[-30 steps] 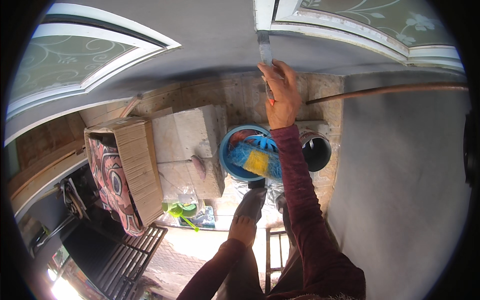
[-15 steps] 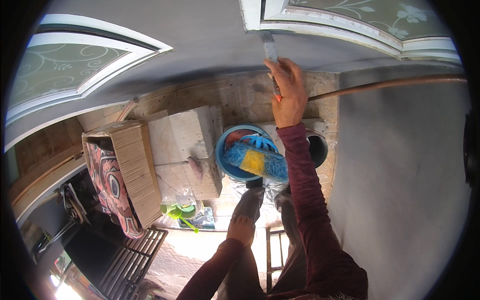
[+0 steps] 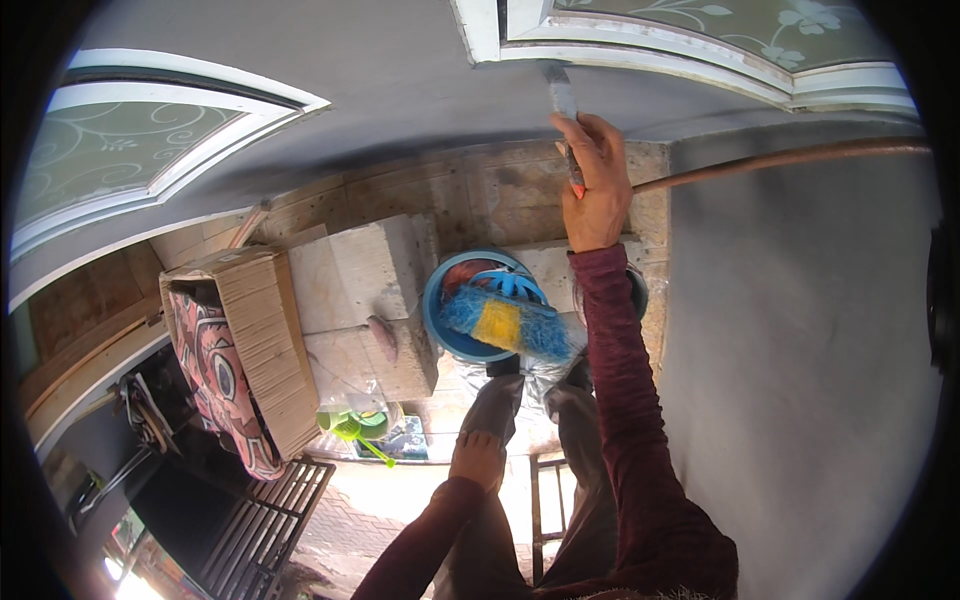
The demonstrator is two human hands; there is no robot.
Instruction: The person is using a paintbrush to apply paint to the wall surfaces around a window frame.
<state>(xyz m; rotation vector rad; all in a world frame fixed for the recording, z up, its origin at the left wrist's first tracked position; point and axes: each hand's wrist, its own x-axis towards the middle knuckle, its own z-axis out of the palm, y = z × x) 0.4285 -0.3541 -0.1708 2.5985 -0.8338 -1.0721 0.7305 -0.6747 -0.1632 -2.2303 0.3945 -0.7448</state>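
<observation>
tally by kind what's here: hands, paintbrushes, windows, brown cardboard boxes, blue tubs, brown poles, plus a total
left hand and right hand: 2
paintbrush: 1
left window and right window: 2
brown cardboard box: 1
blue tub: 1
brown pole: 1
total: 8

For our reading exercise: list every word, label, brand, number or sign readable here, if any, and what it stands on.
None readable.
Brush in the right hand: no legible marking.
Flat blue item beside the green plastic thing: any print is too small and blurred.
Cardboard box: no legible lettering.
Window pane at left: scroll pattern.
</observation>
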